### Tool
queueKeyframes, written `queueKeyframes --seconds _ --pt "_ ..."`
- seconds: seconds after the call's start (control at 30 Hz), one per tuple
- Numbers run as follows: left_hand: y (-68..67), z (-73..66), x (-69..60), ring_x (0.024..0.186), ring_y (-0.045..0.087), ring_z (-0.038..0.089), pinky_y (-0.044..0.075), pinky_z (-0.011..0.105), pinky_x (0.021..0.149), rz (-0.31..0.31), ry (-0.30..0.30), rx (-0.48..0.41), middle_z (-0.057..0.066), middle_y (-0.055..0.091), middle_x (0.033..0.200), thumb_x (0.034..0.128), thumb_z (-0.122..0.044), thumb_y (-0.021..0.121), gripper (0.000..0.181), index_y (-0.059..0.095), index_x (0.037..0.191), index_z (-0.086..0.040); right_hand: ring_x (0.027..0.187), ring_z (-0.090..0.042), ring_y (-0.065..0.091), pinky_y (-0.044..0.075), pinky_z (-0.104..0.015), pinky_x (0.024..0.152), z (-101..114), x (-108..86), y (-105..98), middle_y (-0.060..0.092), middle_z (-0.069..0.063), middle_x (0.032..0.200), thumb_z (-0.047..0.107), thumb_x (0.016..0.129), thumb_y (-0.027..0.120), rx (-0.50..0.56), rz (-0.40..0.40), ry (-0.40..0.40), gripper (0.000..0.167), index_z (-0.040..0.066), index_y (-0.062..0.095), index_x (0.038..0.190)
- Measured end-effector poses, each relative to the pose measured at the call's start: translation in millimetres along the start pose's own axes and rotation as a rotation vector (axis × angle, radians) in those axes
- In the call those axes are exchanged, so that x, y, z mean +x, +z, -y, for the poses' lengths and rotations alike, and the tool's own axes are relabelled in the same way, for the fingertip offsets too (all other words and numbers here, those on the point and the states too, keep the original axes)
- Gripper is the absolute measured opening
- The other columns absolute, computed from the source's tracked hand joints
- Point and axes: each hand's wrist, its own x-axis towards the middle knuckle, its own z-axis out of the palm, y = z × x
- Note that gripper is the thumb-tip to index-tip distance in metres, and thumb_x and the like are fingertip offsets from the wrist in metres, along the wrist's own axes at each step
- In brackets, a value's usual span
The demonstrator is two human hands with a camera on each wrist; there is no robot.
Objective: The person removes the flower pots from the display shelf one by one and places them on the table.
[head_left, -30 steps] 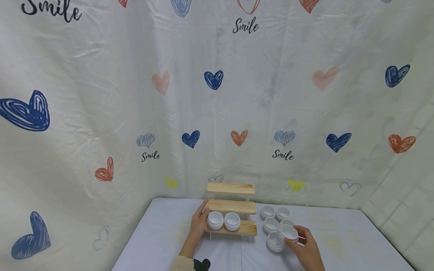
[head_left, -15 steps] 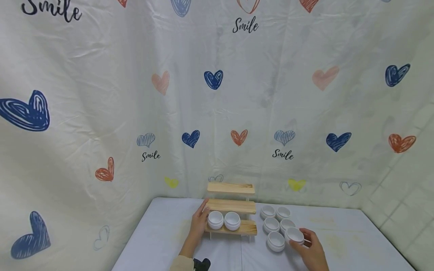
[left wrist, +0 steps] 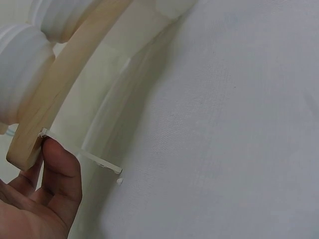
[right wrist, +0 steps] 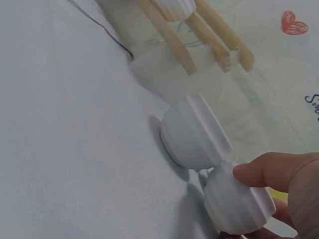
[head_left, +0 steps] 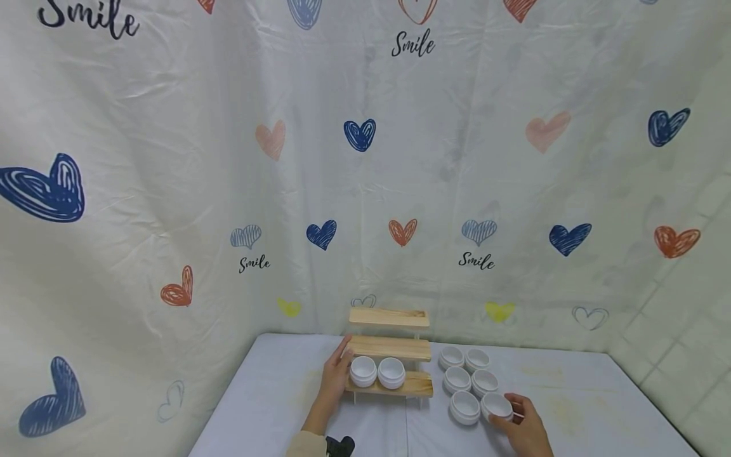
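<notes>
A three-tier wooden stand stands towards the back of the table, with two white cups side by side on its lowest shelf. My left hand grips the stand's left end; in the left wrist view, thumb and fingers pinch the end of a shelf beside a clear leg. To the right, several white cups are grouped in two columns. My right hand holds the front right cup between thumb and fingers. In the right wrist view this cup sits close beside its neighbour.
A white cloth covers the table. Behind it hangs a white curtain printed with hearts and "Smile". The stand's two upper shelves rise towards the curtain.
My right hand has moved the cup right and down, from over the cup behind it to the front right of the group. The left hand and the stand have not moved.
</notes>
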Motion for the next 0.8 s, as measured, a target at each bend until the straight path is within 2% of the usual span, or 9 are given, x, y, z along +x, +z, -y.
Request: queueKeyframes --seconds 0.13,0.37,0.5,0.63,0.73,0.8 --pt "0.0 0.4 -0.7 0.156 0.028 0.038 0.029 0.061 0.124 0.003 0.006 0.004 0.004 0.036 0.166 0.1029 -0.055 0.051 0.056 0.046 0.154 -0.034 0.123 -0.052 0.054 0.054 -0.036 0.086 -2.4 0.0 0.4 0.047 -0.041 0.140 0.030 0.078 0.089 -0.021 0.003 -0.010 0.087 -0.006 0.039 0.140" --pt "1.8 1.3 -1.6 0.156 0.028 0.037 0.026 0.061 0.125 -0.007 0.016 0.008 0.004 0.038 0.166 0.1048 -0.048 0.051 0.053 0.046 0.154 -0.030 0.120 -0.048 0.056 0.044 -0.020 0.076 -1.7 -2.6 0.2 0.051 -0.040 0.137 0.027 0.080 0.086 -0.043 0.006 -0.015 0.083 -0.007 0.039 0.140" --pt "3.5 2.6 0.0 0.155 0.028 0.038 0.024 0.061 0.126 -0.022 0.017 -0.001 0.005 0.038 0.165 0.1068 -0.041 0.050 0.052 0.044 0.156 -0.024 0.119 -0.047 0.057 0.046 -0.021 0.076 -0.7 -3.7 -0.3 0.051 -0.040 0.136 0.025 0.081 0.086 -0.045 0.014 -0.018 0.082 -0.007 0.038 0.140" --pt "3.8 2.2 0.5 0.155 0.028 0.038 0.023 0.062 0.126 -0.027 0.019 0.001 0.006 0.038 0.165 0.1074 -0.039 0.050 0.052 0.044 0.156 -0.022 0.120 -0.049 0.056 0.053 -0.037 0.086 -1.4 -3.2 0.2 0.050 -0.041 0.137 0.027 0.081 0.086 -0.048 0.021 -0.012 0.083 -0.007 0.037 0.139" --pt "2.7 0.9 -0.6 0.156 0.028 0.038 0.023 0.062 0.126 -0.021 0.024 0.016 0.005 0.039 0.165 0.1064 -0.042 0.050 0.053 0.045 0.156 -0.023 0.123 -0.052 0.053 0.052 -0.051 0.094 -2.3 -1.7 0.8 0.047 -0.042 0.140 0.030 0.081 0.086 -0.043 0.031 -0.006 0.087 -0.008 0.035 0.140" --pt "1.8 -0.4 -1.7 0.156 0.028 0.037 0.023 0.062 0.126 -0.013 0.030 0.019 0.004 0.039 0.165 0.1057 -0.044 0.051 0.054 0.045 0.156 -0.024 0.125 -0.052 0.052 0.050 -0.055 0.098 -2.7 -0.8 1.1 0.045 -0.042 0.141 0.031 0.082 0.086 -0.038 0.037 0.000 0.088 -0.007 0.034 0.141"
